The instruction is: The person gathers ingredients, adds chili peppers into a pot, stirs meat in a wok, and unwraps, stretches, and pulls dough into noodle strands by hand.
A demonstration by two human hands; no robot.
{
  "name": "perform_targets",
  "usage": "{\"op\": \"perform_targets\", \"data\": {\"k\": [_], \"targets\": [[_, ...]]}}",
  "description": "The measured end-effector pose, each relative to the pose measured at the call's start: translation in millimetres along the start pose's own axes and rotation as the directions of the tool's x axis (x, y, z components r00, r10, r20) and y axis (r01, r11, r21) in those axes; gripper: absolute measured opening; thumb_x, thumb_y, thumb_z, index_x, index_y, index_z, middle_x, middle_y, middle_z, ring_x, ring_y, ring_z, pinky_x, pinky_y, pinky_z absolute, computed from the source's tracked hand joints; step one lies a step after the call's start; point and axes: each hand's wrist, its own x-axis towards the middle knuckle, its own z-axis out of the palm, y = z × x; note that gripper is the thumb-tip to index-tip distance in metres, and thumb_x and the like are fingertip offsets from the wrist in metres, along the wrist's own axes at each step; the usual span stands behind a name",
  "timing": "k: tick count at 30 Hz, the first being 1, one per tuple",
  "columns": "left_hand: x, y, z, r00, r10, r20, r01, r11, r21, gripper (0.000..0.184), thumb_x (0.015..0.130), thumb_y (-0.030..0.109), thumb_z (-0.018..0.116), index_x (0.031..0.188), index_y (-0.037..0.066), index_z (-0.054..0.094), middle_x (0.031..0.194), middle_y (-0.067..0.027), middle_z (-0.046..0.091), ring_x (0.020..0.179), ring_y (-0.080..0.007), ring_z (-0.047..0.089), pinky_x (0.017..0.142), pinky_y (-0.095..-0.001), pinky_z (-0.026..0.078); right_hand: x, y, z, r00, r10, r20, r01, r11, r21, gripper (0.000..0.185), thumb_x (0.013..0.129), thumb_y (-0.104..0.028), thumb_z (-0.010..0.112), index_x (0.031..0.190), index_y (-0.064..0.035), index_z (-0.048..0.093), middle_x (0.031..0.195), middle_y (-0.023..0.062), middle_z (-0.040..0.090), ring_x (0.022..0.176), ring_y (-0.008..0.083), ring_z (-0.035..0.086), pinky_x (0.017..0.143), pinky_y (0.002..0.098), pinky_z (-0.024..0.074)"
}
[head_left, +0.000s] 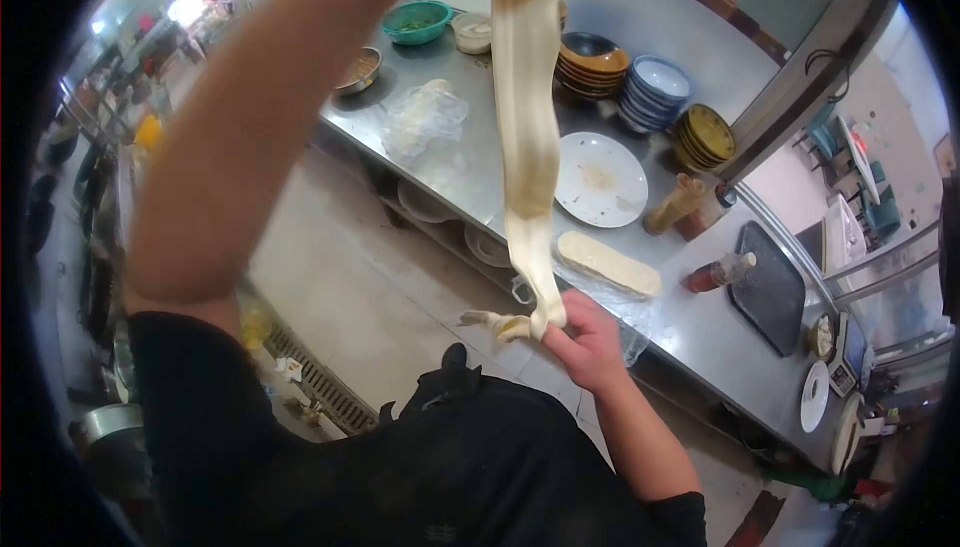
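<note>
A long, wide strip of pale dough [528, 117] hangs in front of me, running from the top edge of the head view down to my right hand [590, 342]. My right hand is closed around its lower end, and a short twisted tail of dough sticks out to the left of the fingers. My left forearm [240, 127] is raised across the upper left; the hand itself is past the top edge, so its fingers are hidden. On the steel counter beside the strip lies a flat oblong piece of dough [610, 264] on clear plastic wrap.
The steel counter [470, 172] holds a white plate [601, 182], stacked blue bowls [655, 92], brown bowls [590, 72], a red-brown bottle [715, 274], a black tray [768, 287] and crumpled plastic [425, 117]. A floor drain grate [335, 387] is at lower left.
</note>
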Motion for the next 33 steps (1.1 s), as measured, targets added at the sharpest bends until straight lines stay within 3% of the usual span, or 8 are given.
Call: {"op": "perform_targets", "data": {"k": [3,13,19,23,25,26,31,33], "targets": [[-48.9,-62.5,67.8,0.982,0.033,0.185,-0.043,0.998,0.053,0.036,0.088,0.038,0.054,0.076,0.006,0.064,0.083,-0.0131,0.062,0.079,-0.0281,0.059,0.073,-0.0387,0.046,3.1,-22.5,-15.4,1.0,0.007,-0.028,-0.003,0.988,0.155,0.014,0.081,-0.01,0.065,0.093,-0.0035,0.067,0.085,0.007,0.064,0.076,0.0157,0.06,0.069,0.0271,0.0459],[-236.2,-154.5,219.6,0.669,-0.027,0.743,0.069,0.997,-0.026,0.033,0.083,0.032,0.057,0.093,0.002,0.065,0.097,-0.0194,0.061,0.093,-0.0363,0.055,0.083,-0.0432,0.044,-0.3,-51.0,-27.7,0.968,0.076,-0.237,0.021,0.924,0.381,0.022,0.081,0.0,0.065,0.102,0.0049,0.063,0.092,0.0078,0.066,0.083,0.0119,0.061,0.074,0.0252,0.0485],[-258.3,-127.7,200.9,0.969,0.021,0.244,-0.012,0.999,-0.039,0.053,0.081,0.03,0.059,0.12,-0.006,0.048,0.115,-0.0205,0.055,0.105,-0.0364,0.052,0.089,-0.0419,0.043,-3.7,-52.1,-12.4,0.87,0.062,-0.489,0.078,0.963,0.259,0.022,0.079,-0.001,0.068,0.1,0.0046,0.062,0.094,0.0075,0.066,0.084,0.0111,0.06,0.075,0.0248,0.0486],[-259.6,-119.6,194.2,0.936,0.061,0.346,-0.064,0.998,-0.004,0.047,0.08,0.025,0.061,0.114,-0.005,0.053,0.112,-0.0205,0.056,0.103,-0.0372,0.053,0.088,-0.0426,0.044,-10.6,-34.3,-9.0,0.777,0.106,-0.62,0.002,0.985,0.171,0.022,0.078,-0.003,0.07,0.098,0.0041,0.063,0.091,0.0065,0.066,0.08,0.0094,0.06,0.072,0.0237,0.0488],[-253.5,-118.0,194.0,0.434,-0.346,0.832,-0.037,0.916,0.4,0.039,0.077,0.019,0.064,0.109,-0.003,0.055,0.109,-0.0209,0.057,0.103,-0.0386,0.054,0.087,-0.0451,0.044,-12.9,-34.3,-13.0,0.79,0.133,-0.598,-0.025,0.982,0.186,0.022,0.079,-0.004,0.069,0.099,0.0037,0.063,0.089,0.0062,0.066,0.078,0.0089,0.06,0.07,0.0235,0.0488],[-250.6,-114.4,191.8,0.434,-0.344,0.833,-0.04,0.916,0.399,0.039,0.077,0.019,0.064,0.109,-0.003,0.055,0.109,-0.0209,0.057,0.103,-0.0386,0.054,0.087,-0.0451,0.044,-13.1,-34.1,-14.7,0.808,0.158,-0.568,-0.049,0.978,0.202,0.022,0.08,-0.006,0.068,0.099,0.0033,0.063,0.087,0.0058,0.066,0.076,0.0085,0.06,0.068,0.0234,0.0488],[-242.2,-79.6,168.6,0.624,0.223,0.749,0.12,0.92,-0.373,0.045,0.074,0.028,0.07,0.108,0.002,0.059,0.107,-0.0171,0.06,0.099,-0.0311,0.058,0.084,-0.0403,0.047,-19.8,-32.5,-19.1,0.832,0.246,-0.497,-0.106,0.95,0.294,0.022,0.085,-0.011,0.064,0.102,0.0033,0.063,0.085,0.0058,0.067,0.074,0.0084,0.059,0.066,0.0228,0.0481],[-243.2,-72.0,170.1,0.7,0.125,0.703,0.232,0.891,-0.39,0.045,0.074,0.028,0.071,0.109,0.002,0.059,0.107,-0.0166,0.06,0.1,-0.0305,0.058,0.084,-0.039,0.047,-20.9,-33.7,-23.5,0.843,0.259,-0.472,-0.116,0.944,0.31,0.022,0.087,-0.012,0.062,0.102,0.0035,0.063,0.085,0.0061,0.067,0.074,0.0084,0.06,0.066,0.0227,0.0479]]}}
